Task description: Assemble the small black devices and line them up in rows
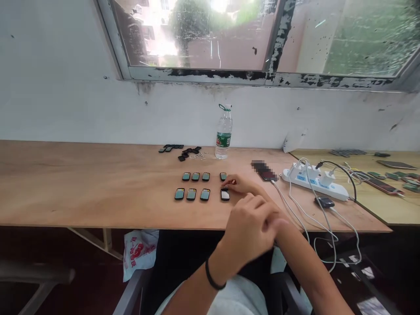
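Observation:
My left hand [252,223], with a black band at its wrist, lies across my right forearm [302,253], its fingers curled against it. Farther forward, my right hand [239,183] rests on the table with bent fingers closed at the upper edge of a small black device [225,195] with a pale screen. Just beyond those fingers lies a similar small device [223,176]. To the left, several more small black devices with greenish screens, such as this device [205,194], lie in two rows. My fingers partly cover the device's top edge.
Dark small parts [190,151] lie near the wall beside a water bottle [223,135]. On the right are a phone [265,171], a white power strip [316,183], loose cables and a black box [324,202]. A plastic bag [140,253] hangs below the table edge.

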{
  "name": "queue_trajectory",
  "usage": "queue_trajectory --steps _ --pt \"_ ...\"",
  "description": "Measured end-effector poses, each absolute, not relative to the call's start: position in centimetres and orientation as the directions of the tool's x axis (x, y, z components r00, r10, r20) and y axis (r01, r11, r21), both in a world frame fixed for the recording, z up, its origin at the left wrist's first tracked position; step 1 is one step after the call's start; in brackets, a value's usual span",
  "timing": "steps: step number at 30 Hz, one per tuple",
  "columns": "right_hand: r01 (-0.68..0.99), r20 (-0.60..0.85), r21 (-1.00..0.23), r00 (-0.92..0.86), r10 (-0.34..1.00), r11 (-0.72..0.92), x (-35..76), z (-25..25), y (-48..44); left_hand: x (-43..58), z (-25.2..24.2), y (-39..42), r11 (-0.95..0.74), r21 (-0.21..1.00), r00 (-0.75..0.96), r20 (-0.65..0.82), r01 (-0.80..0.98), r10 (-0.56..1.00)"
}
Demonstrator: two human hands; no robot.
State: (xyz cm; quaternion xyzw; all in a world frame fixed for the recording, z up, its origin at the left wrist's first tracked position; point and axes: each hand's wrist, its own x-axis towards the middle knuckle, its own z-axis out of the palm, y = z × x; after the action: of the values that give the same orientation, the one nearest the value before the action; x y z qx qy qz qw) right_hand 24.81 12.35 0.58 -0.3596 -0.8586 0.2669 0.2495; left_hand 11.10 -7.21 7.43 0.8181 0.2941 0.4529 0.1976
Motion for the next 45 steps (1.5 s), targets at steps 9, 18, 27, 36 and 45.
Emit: queue_trajectory --steps 9,18,27,36,45 --pt "0.62 0.164 -0.605 -0.516 0.841 0.499 25.8 1.4 12.5 7.8 1.5 0.7 -0.458 0.534 0.255 0.411 0.711 0.875" --pt "0.567 0.22 -0.663 -0.477 0.851 0.489 25.6 1.9 12.0 6.5 1.6 1.8 -0.444 0.601 0.234 0.396 0.665 0.888" --pt "0.389 0.197 -0.788 -0.573 0.795 0.477 25.4 2.5 11.5 6.1 1.1 2.3 -0.463 0.617 0.257 0.396 0.636 0.881" --pt "0.418 0.157 -0.772 -0.604 0.781 0.478 25.4 2.6 11.3 6.3 0.6 2.7 -0.437 0.639 0.214 0.398 0.633 0.892" --pt "0.466 0.132 -0.744 -0.599 0.79 0.478 25.6 2.8 11.3 6.5 0.5 2.8 -0.431 0.651 0.198 0.401 0.625 0.894"
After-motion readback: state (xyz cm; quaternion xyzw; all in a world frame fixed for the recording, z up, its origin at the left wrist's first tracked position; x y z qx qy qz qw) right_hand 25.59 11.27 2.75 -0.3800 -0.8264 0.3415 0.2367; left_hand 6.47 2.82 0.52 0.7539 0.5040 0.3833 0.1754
